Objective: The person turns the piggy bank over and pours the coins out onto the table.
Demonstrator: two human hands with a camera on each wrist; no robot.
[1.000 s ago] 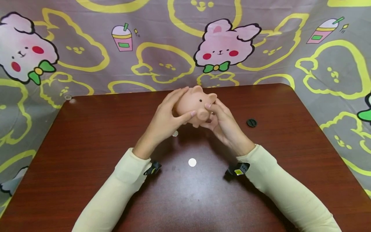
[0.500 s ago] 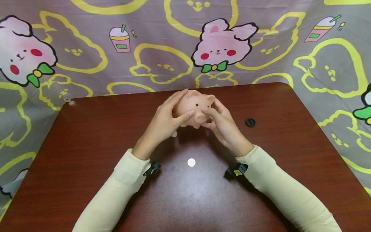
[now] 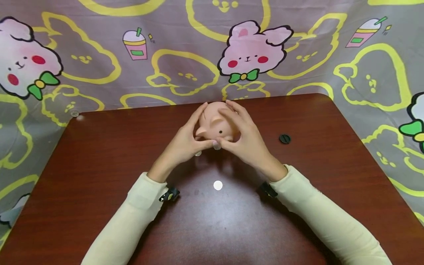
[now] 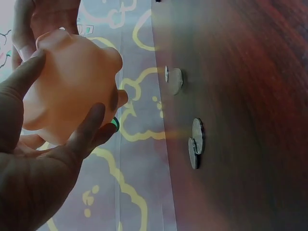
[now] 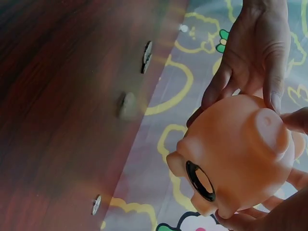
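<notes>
Both hands hold a pink piggy bank (image 3: pixel 218 117) over the back middle of the table. My left hand (image 3: pixel 182 143) grips its left side and my right hand (image 3: pixel 246 138) its right side, thumbs meeting at the near side. In the right wrist view, a dark-rimmed hole (image 5: pixel 187 178) shows in its underside. Just below the thumbs, a coin (image 3: pixel 216 146) appears; a blurred coin (image 5: pixel 127 103) shows in the right wrist view. Another coin (image 3: pixel 197 153) is by my left thumb. In the left wrist view, two overlapping coins (image 4: pixel 198 134) lie on the table.
A black round plug (image 3: pixel 285 138) lies on the brown table (image 3: pixel 99 165), right of my hands. A patterned cloth (image 3: pixel 182 29) hangs behind the table. At the back left corner is a small clear round piece (image 3: pixel 74 114). A bright spot gleams on the tabletop in front.
The piggy bank has turned between the hands, so its snout no longer faces the front. My right hand has shifted over its right side. A coin now shows below the thumbs.
</notes>
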